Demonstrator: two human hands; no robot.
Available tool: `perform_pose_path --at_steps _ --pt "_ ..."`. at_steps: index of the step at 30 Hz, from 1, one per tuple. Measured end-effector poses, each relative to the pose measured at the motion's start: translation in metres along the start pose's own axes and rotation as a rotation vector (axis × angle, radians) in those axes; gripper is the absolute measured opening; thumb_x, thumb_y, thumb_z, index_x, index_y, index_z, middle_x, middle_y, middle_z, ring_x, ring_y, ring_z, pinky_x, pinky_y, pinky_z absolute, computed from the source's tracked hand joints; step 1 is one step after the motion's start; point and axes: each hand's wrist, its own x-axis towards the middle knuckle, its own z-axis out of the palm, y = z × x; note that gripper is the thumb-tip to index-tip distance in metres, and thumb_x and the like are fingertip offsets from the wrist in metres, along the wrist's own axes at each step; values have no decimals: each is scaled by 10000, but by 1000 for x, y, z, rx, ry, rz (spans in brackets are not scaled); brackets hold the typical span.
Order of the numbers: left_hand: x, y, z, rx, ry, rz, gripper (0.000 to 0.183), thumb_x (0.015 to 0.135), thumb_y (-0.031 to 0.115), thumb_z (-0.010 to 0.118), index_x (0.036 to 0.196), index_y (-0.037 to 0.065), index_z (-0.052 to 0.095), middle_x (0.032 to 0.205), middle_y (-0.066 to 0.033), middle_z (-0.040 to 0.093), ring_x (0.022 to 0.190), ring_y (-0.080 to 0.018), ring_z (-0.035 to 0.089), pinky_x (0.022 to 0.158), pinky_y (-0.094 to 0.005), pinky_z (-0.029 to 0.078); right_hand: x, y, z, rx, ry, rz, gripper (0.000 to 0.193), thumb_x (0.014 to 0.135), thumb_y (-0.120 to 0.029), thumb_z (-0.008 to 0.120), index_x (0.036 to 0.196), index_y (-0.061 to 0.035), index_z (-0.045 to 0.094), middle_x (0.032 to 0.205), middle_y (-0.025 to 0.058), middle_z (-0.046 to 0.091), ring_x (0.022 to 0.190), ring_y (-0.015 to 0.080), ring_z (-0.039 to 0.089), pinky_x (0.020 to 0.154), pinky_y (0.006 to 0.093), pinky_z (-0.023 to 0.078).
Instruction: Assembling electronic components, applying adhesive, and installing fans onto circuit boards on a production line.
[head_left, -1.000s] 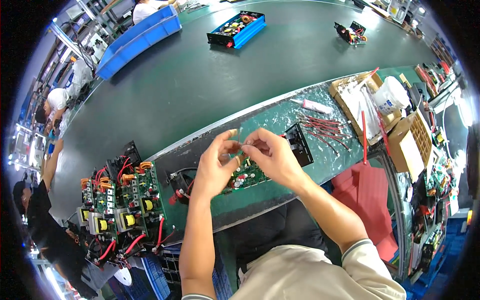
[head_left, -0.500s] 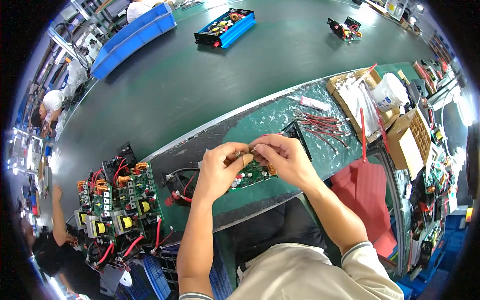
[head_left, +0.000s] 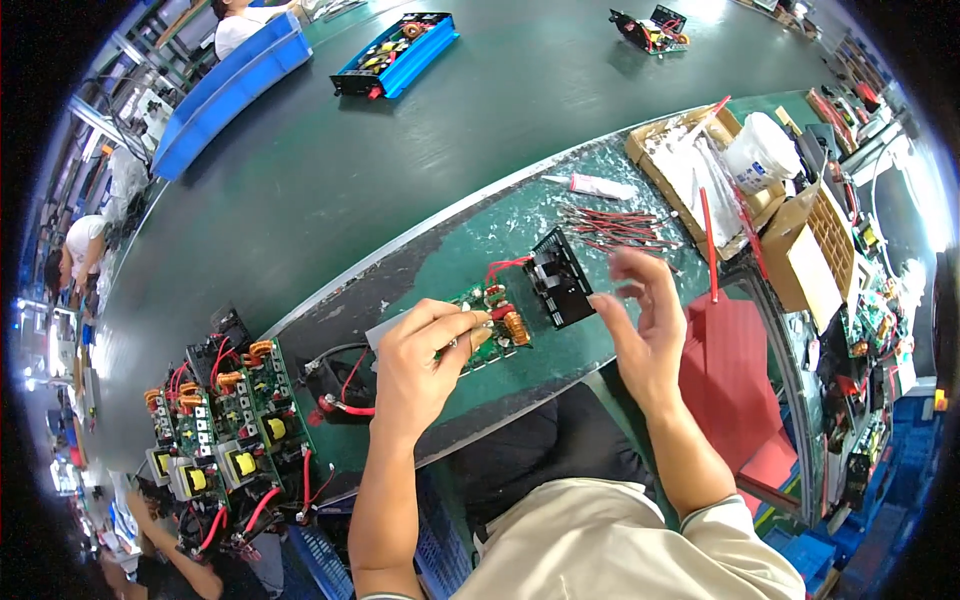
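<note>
while a cluster of upright circuit boards (head_left: pixel 246 408) is standing at nine o'clock from the left hand (head_left: pixel 410 385), a black part with a red lead (head_left: pixel 338 378) is lying between the two; that lead is probably best kept clear of the wrist. the left hand is leaning over the nine o'clock side of the flat circuit board (head_left: pixel 503 343), which is lying mid-counter (head_left: pixel 578 352). its thumb and first fingers are meeting in a pinch close over the board; whether they are gripping some tiny piece, i cannot tell. good work here is likely depending on a light, steady pinch, palm off the small components and the orange coil (head_left: pixel 516 328) towards three o'clock. at two o'clock from the board a black vented panel (head_left: pixel 562 285) is resting, and red wires (head_left: pixel 508 266) are running between them, so turning the board alone could be straining those joints. at four o'clock from the panel the right hand (head_left: pixel 648 335) is hovering, thumb and fingers spread well apart, nothing visible between them. at its eleven o'clock a bundle of red and black wires (head_left: pixel 615 230) is lying crisscrossed; single strands are probably tangling easily.
</note>
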Motion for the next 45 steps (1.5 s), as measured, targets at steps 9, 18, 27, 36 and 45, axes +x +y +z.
perform_pose_path --at_steps 9,18,27,36,45 --pt "-2 -2 27 -46 -38 -84 210 791 -31 750 999 -2 737 861 -73 648 711 -126 622 611 -254 485 -15 42 24 211 -410 608 296 921 -93 658 1183 23 582 914 33 656 811 78 583 739 262 492" --pt "9 -2 32 4 -26 -178 186 836 -42 689 1017 -19 729 886 -91 665 734 -124 639 628 -252 494 -17 39 34 285 -287 493 320 937 -47 604 1239 32 535 1023 54 663 901 90 607 813 255 496" --pt "11 -4 31 -39 23 -214 188 826 5 740 1012 -18 736 879 -80 665 713 -113 619 619 -241 476 -10 40 27 265 -315 512 445 900 -77 662 1291 28 479 981 97 673 860 116 627 758 292 519" --pt "14 -8 11 -118 99 -324 188 833 10 716 1019 7 745 855 -67 657 638 -90 577 559 -251 434 49 -18 15 -407 -66 -140 418 814 11 612 1229 -12 570 932 144 630 776 281 645 732 367 518" --pt "10 -11 24 -93 55 -216 189 823 5 744 1012 0 746 842 -52 655 665 -70 558 570 -227 419 11 36 26 -90 -192 67 699 831 -3 722 1453 -60 407 1128 130 665 965 186 665 853 330 520"
